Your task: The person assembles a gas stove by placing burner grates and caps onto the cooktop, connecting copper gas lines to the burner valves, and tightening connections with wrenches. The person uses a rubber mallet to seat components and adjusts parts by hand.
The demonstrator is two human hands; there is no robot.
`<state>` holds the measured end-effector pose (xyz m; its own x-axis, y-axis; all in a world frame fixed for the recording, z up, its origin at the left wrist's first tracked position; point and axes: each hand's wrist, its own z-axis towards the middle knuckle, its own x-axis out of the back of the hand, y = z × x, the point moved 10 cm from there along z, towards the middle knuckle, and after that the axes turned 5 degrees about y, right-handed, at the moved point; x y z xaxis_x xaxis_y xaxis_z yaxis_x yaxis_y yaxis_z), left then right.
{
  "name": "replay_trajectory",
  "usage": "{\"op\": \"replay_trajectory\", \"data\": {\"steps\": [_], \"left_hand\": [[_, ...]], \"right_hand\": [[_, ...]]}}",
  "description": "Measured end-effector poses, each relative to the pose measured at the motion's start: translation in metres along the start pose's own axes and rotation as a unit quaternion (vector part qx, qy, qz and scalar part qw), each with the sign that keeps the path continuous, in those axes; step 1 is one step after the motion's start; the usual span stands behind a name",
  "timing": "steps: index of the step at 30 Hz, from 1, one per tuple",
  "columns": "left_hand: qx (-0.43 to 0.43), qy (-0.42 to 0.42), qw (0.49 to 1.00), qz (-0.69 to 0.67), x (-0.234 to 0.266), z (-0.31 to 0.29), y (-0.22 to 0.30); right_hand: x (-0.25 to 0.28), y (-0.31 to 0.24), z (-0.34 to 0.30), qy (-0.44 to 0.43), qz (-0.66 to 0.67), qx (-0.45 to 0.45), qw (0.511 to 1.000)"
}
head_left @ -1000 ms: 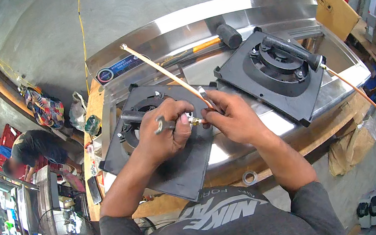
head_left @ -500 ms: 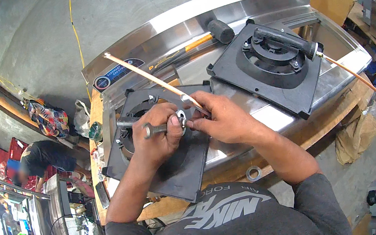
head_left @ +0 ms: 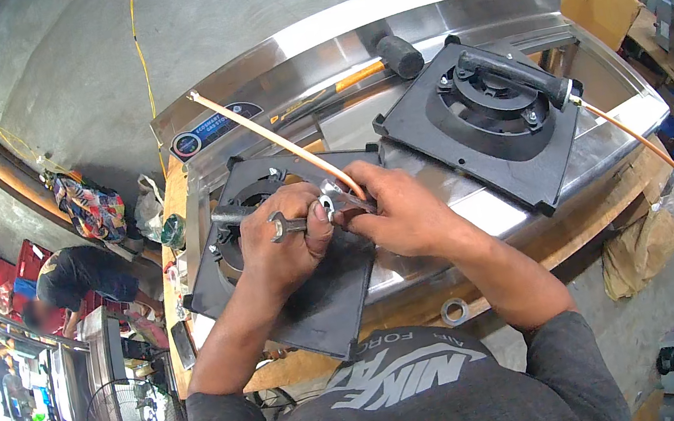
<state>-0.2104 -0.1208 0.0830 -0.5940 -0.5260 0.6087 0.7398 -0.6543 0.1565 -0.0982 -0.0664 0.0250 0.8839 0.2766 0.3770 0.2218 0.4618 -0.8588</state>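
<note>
My left hand (head_left: 283, 236) is closed around an open-end wrench (head_left: 278, 226), whose forked end sticks out to the left. Fingers of my right hand (head_left: 398, 209) wrap around a second wrench (head_left: 342, 199), its silver head showing between both hands. A thin copper tube (head_left: 275, 138) slants from the right fingers up to the far left, with a fitting at its tip. Whatever joins the tube at its lower end is mostly hidden by my fingers. Below my hands lies a tilted black burner plate (head_left: 318, 308) with a round burner, partly covered by the left hand.
A second black burner plate (head_left: 517, 156) sits to the right on the stainless steel stove body (head_left: 307, 40), another copper tube (head_left: 640, 141) jutting from it. Behind lies a rubber mallet (head_left: 398, 57). A metal ring (head_left: 455, 311) rests on the wooden table edge. Another person (head_left: 87, 277) bends down at far left.
The wrench head now shows more plainly between my hands. A shiny piece seen on the tube above my right fingers no longer shows there. The left wrench has turned slightly.
</note>
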Motion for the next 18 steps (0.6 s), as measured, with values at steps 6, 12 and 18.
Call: {"op": "replay_trajectory", "data": {"steps": [6, 12, 18], "left_hand": [[0.011, 0.023, 0.997, -0.067, -0.002, -0.003, -0.009], [0.075, -0.013, 0.994, -0.074, -0.015, -0.007, -0.026], [0.040, -0.022, 0.997, -0.059, -0.018, -0.012, -0.026]], "right_hand": [[-0.002, -0.008, -0.002, 0.010, -0.032, 0.036, 0.999], [-0.002, -0.019, -0.007, 0.041, -0.105, 0.100, 0.989], [-0.002, -0.027, -0.010, 0.036, -0.123, 0.118, 0.985]]}}
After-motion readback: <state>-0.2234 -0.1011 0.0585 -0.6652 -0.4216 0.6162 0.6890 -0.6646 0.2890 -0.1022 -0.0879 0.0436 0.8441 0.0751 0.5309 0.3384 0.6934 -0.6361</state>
